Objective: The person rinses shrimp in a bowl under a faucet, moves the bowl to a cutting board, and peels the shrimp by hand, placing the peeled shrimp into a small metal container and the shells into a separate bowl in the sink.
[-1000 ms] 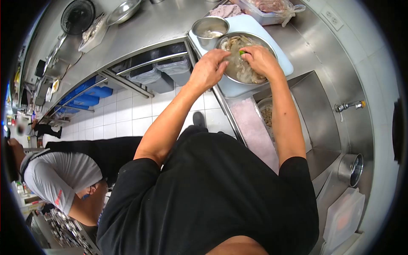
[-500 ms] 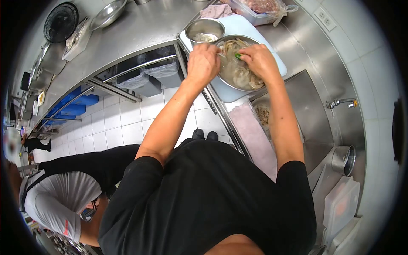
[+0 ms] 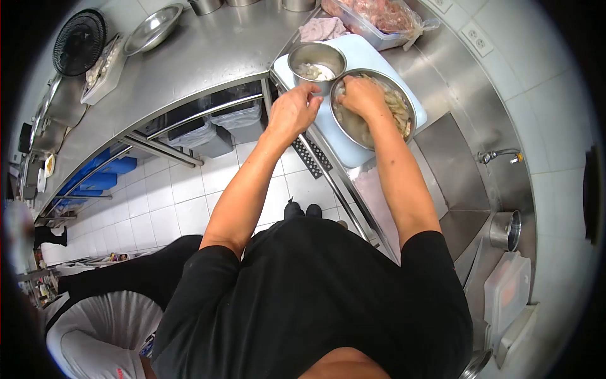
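Steel counter [image 3: 208, 54], blue board [image 3: 363, 50] upper centre: right hand [image 3: 363, 98] in the bowl [image 3: 415, 117] of shrimp [image 3: 399, 112], grip hidden, can't tell; left hand [image 3: 292, 115] parted by the pot [image 3: 320, 52]; bowl might tip if the wrist leans on its rim.

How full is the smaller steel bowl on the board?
Mostly empty: pale pieces lie low in the smaller steel bowl, and its bare inner wall shows above them.
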Demonstrator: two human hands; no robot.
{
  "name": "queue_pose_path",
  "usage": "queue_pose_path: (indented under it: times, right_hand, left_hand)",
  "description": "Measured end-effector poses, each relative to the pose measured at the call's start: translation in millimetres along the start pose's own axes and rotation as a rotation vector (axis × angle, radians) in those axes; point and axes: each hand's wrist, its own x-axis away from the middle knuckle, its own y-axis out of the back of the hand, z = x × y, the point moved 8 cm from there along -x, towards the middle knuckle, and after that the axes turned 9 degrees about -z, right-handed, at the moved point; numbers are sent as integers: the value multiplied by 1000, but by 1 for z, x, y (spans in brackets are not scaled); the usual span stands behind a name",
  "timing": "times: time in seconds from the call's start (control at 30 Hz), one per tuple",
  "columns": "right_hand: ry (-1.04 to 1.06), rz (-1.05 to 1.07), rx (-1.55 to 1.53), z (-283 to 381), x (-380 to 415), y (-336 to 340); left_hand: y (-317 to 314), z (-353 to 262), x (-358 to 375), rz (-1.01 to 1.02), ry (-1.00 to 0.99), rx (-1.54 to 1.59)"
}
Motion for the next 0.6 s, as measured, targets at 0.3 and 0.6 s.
queue_pose_path:
  times: [0.3,0.6]
  right_hand:
    - [-40,20,-208,-11,-3,2]
    - [-400,147,-650,-73,13,7]
  left_hand:
    - [-8,1,-9,69,-72,57]
    - [-72,-35,-47,574,-314,-613]
